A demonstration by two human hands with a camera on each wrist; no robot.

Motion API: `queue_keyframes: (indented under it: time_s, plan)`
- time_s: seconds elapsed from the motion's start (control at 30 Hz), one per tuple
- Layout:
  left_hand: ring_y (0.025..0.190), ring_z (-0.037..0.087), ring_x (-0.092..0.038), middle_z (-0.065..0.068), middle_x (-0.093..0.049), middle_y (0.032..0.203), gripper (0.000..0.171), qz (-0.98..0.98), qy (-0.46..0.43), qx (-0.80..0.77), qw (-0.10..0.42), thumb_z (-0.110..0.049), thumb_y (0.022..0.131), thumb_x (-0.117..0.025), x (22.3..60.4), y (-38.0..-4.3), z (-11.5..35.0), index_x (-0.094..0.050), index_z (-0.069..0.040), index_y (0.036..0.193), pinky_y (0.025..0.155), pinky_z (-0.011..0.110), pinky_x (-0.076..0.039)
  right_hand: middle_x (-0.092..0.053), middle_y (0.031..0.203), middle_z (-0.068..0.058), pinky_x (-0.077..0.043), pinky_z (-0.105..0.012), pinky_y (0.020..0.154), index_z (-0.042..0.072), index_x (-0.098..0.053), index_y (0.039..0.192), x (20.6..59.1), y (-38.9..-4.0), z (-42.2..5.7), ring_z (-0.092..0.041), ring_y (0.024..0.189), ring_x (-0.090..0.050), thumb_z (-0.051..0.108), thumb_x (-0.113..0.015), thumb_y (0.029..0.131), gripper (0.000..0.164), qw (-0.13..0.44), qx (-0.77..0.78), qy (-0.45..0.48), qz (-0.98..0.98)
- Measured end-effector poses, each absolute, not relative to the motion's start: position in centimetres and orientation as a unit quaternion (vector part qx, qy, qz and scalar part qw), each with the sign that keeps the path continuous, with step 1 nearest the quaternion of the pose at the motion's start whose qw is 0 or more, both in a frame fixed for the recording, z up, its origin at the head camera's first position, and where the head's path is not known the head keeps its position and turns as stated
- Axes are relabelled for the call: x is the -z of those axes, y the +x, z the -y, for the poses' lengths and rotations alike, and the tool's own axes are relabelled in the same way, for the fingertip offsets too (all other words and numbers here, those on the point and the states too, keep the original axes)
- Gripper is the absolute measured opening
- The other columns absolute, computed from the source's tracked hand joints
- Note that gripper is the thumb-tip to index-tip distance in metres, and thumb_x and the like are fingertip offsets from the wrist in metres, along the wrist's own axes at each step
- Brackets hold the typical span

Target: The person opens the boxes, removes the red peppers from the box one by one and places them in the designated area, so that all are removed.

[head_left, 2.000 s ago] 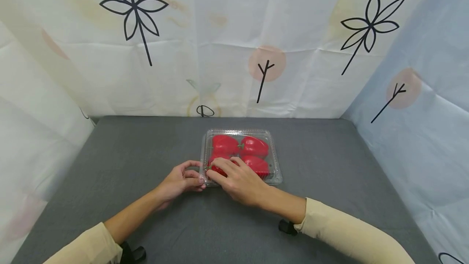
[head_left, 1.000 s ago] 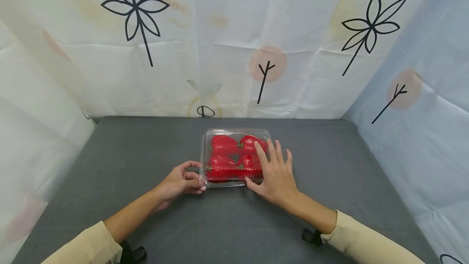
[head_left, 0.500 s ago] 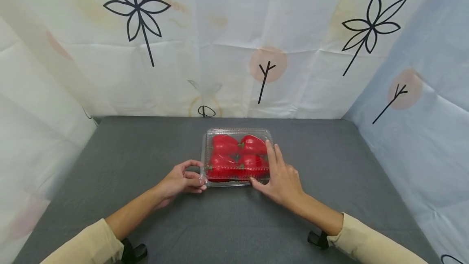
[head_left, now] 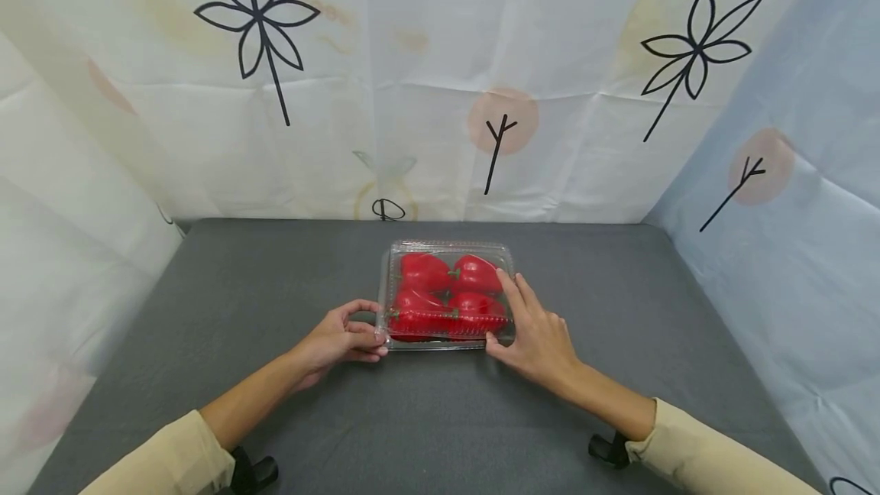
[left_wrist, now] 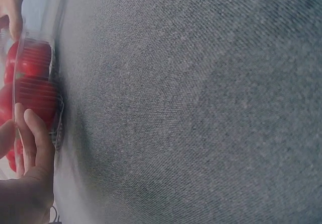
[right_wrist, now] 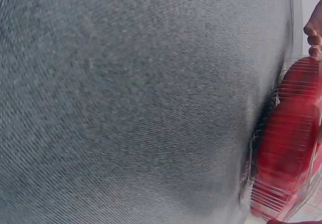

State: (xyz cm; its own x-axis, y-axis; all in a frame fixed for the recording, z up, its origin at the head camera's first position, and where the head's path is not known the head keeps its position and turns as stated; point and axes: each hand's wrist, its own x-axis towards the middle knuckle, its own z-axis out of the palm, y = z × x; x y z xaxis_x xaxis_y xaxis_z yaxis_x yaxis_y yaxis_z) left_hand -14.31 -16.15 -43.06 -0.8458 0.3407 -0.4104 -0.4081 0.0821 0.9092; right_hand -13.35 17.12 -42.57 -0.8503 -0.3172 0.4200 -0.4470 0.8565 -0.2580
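Observation:
A clear plastic clamshell container [head_left: 429, 344] with its lid down lies on the grey cloth, and several red bell peppers [head_left: 425, 272] show through it. My left hand [head_left: 344, 336] pinches the rim at the front left corner; in the left wrist view its thumb and fingers [left_wrist: 34, 133] meet the rim from both sides. My right hand [head_left: 539, 342] rests at the front right of the container, fingers fairly straight along the right edge of the lid and thumb at the front edge. In the right wrist view, the container's ribbed side [right_wrist: 287, 148] shows; little of the right hand is visible.
A grey cloth [head_left: 289, 258] covers the table under the container. Behind it hangs a white printed curtain [head_left: 426, 113], with further cloth walls on the left and right [head_left: 811, 273]. Both wrists wear black straps below beige sleeves [head_left: 165, 457].
My right hand has moved from the front left of the container to its right side, then slid a little further right along the front edge. The left hand has stayed at the left corner.

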Motion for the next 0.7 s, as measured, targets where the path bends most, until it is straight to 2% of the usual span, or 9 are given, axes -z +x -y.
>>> queue_keyframes:
  time_s: [0.43,0.7]
  plan:
    - [0.081,0.028,-0.073,0.022,-0.072,0.098,0.047,-0.704,-0.035,-0.662,0.253,-0.011,0.093,-0.071,43.11,-14.59,15.64,-0.045,-0.003,0.131,0.077,0.038,-0.059,-0.049,0.143,-0.027,-0.021,-0.017,0.037,0.018,-0.031,0.155,42.44,-12.98,-17.03,-0.001,0.042,-0.021,0.018,-0.08,0.072,0.097,0.175,-0.189,0.204,0.945]
    - [0.078,0.027,-0.073,0.021,-0.072,0.096,0.042,-0.708,-0.021,-0.659,0.253,-0.008,0.094,-0.069,43.15,-14.87,15.68,-0.045,-0.002,0.128,0.075,0.038,-0.06,-0.05,0.142,-0.028,-0.021,-0.018,0.038,0.018,-0.037,0.152,42.5,-12.96,-17.11,0.0,0.044,-0.019,0.01,-0.076,0.071,0.091,0.189,-0.188,0.21,0.941]
